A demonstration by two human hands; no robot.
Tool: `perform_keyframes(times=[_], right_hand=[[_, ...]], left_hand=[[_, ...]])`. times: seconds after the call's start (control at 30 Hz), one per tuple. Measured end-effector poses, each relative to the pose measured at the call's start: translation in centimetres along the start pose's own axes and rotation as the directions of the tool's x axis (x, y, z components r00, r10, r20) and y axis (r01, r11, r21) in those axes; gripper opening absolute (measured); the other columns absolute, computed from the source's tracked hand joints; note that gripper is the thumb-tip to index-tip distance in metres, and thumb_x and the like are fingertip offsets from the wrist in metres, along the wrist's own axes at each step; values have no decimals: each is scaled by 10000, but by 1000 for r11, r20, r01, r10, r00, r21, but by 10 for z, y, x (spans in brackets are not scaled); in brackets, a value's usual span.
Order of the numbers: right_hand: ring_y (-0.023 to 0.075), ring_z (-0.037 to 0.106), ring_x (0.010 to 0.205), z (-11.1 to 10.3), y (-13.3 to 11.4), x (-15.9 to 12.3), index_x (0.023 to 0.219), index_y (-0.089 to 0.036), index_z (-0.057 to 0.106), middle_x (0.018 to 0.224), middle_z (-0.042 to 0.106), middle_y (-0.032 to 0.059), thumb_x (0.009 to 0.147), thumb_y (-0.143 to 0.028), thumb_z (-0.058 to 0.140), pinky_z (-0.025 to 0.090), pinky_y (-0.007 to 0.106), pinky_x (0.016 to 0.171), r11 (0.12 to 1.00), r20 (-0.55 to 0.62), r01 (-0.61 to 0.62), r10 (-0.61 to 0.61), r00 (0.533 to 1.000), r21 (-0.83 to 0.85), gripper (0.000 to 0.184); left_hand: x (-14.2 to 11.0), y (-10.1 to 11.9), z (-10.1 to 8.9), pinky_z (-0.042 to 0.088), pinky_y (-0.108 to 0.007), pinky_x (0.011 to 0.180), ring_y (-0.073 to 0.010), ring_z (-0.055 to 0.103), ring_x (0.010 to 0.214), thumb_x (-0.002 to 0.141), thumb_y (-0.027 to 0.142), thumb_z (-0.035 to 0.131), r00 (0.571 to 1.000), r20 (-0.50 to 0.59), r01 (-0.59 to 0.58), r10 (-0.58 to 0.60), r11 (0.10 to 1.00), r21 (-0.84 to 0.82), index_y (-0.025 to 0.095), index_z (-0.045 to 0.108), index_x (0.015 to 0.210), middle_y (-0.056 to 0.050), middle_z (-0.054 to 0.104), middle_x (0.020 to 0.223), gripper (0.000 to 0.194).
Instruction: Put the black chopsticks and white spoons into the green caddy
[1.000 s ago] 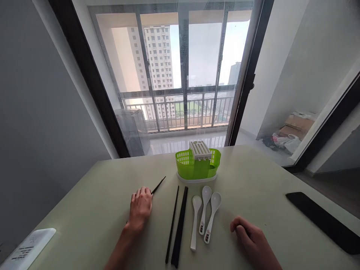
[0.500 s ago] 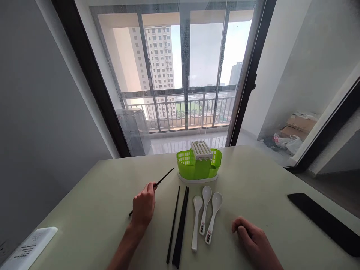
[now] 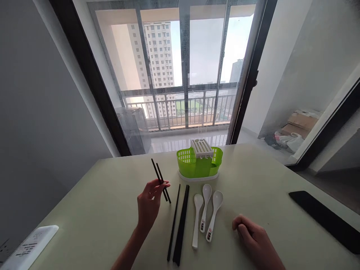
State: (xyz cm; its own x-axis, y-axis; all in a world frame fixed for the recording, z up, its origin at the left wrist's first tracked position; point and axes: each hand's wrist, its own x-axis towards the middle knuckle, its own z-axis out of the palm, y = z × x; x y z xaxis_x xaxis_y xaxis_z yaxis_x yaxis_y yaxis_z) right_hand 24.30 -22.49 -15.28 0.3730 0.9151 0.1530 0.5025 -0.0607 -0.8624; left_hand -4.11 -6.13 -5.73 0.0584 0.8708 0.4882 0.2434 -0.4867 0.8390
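Well, pairing looks the step here: the left hand (image 3: pixel 148 204) pinches two chopsticks (image 3: pixel 156 170), whose ends need evening next, and the right hand (image 3: pixel 252 234) lies curled closed, palm hidden

Daylight is pouring through sliding glass doors (image 3: pixel 184 75) framed in dark metal, brightening a pale table (image 3: pixel 112 187). Beyond its far edge, a railing (image 3: pixel 180 110) is lining the tiled balcony, and a grey wall (image 3: pixel 47 86) is rising left.

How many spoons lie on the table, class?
3: the left spoon beside the black chopsticks, the middle spoon nearest the green basket, and the right spoon nearest the right hand.
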Motion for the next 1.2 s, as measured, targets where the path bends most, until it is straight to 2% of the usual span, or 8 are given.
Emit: perform_keyframes(times=[0.43,0.6,0.73,0.87,0.93,1.0,1.1,1.2], right_hand=[[172,481,584,-1,4,2,719,-217,625,629,533,-11,893,-409,421,382,255,575,999,37,17,-16,999,-32,330],[169,464,566,-1,0,1,717,-217,640,607,516,-15,882,-401,427,371,255,560,1000,13,4,-4,1000,-12,327],[166,459,558,-2,-1,1,706,-216,637,600,509,-17,868,-399,452,370,252,552,1000,9,0,0,1000,-8,306],[165,471,575,0,-4,-1,708,-216,623,614,515,-15,887,-402,458,380,243,552,999,43,1,-3,999,34,306],[164,488,583,4,-9,-4,719,-212,637,627,541,-7,904,-433,475,396,239,556,996,78,6,-13,997,84,330],[159,501,580,11,-19,-9,793,-207,684,681,608,8,925,-493,490,412,237,559,989,98,-3,-12,995,151,370],[156,543,593,22,-35,-17,1051,-211,725,863,717,41,945,-610,486,450,238,576,960,104,-69,42,994,272,477],[166,583,610,31,-43,-23,1095,-208,731,911,740,59,951,-665,462,482,246,593,929,146,-104,55,988,355,549]], left_hand=[[-4,-3,7,643,-366,842,-226,788,909,902,454,671,993,100,60,-61,998,13,239,679,1005,-30,814,953,239],[-1,-7,9,631,-431,908,-256,786,908,841,480,750,975,66,222,-213,947,-233,192,669,1062,-65,800,994,372],[-1,-12,12,614,-453,953,-272,768,984,755,485,834,902,129,418,-411,761,-496,173,646,1204,-74,770,1062,577],[-13,-15,25,610,-388,950,-260,764,994,671,407,920,794,304,588,-526,540,-602,174,683,1114,-60,759,1036,553],[-22,-12,34,619,-357,909,-245,769,948,655,366,938,757,364,633,-543,470,-615,168,695,1057,-51,754,1007,510],[-31,-7,41,627,-339,857,-239,771,911,667,352,935,733,413,665,-540,442,-602,162,700,1011,-47,749,982,458],[-45,0,50,630,-335,817,-246,771,898,720,358,901,716,492,696,-496,445,-564,159,692,975,-63,754,1003,386],[-56,5,55,628,-373,841,-254,771,895,762,363,871,703,549,711,-452,455,-537,158,674,972,-90,763,1049,353]])
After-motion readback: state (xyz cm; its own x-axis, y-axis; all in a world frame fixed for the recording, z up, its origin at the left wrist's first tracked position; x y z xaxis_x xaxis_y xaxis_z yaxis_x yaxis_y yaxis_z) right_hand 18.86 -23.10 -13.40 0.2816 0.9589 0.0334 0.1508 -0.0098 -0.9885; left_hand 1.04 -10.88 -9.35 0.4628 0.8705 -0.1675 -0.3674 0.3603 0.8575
